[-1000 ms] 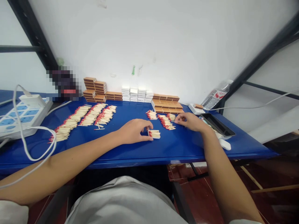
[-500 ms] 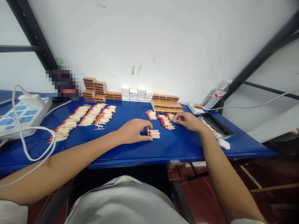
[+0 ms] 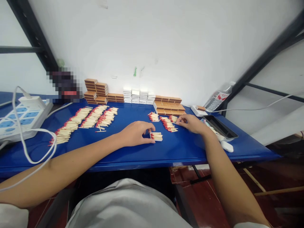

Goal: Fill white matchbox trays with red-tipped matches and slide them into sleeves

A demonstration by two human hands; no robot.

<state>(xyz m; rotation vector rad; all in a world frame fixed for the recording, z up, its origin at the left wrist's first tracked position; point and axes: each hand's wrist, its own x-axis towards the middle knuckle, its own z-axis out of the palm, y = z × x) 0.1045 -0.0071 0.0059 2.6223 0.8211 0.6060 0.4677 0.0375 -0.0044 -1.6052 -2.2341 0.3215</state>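
Left hand [image 3: 137, 134] is holding match tray [image 3: 161, 139] by nine-o'clock end; probably light, crushable card, wanting gentle side grip. Right hand [image 3: 191, 123], fingertips narrow, is reaching beside matches [image 3: 168, 124] at tray's two o'clock; hold unclear.

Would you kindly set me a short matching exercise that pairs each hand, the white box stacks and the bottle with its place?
1. Left hand
2. Right hand
3. White box stacks
4. Plastic bottle

A. Beside the black metal post on the right
B. At the small match piles
C. Between brown matchboxes, along the wall
D. Around the left end of the match-filled tray

Pairs: 1-D, 2-B, 3-C, 4-A.
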